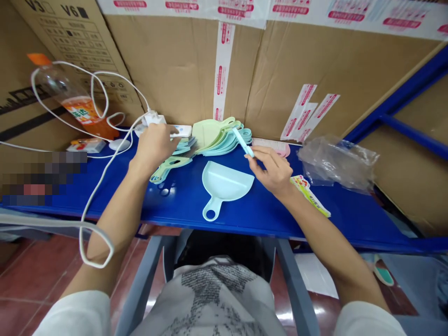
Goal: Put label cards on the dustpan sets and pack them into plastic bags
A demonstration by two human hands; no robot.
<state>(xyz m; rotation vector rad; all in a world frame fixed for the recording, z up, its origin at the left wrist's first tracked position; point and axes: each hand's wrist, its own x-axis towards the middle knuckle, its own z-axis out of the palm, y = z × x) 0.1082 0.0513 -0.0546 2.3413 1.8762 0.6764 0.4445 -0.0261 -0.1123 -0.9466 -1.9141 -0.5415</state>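
Note:
A light blue mini dustpan (226, 183) lies on the blue table, its ring-ended handle toward me. My right hand (271, 170) pinches a slim light blue plastic piece (242, 141), seen nearly edge-on, above the table and to the right of a fanned stack of pale green and blue dustpans (209, 135). My left hand (156, 145) is curled at the back left, over a second pile of green and blue pieces (171, 164) with holed handles. Its fingertips are at a white bar with blue dots (184, 131); what they grip is partly hidden.
White cables run from a plug (154, 119) across my left forearm. An orange drink bottle (82, 105) leans at the left. A clear plastic bag (336, 161), colourful printed cards (311, 193) and a pink piece (275, 147) lie to the right. Cardboard (175, 65) walls the back.

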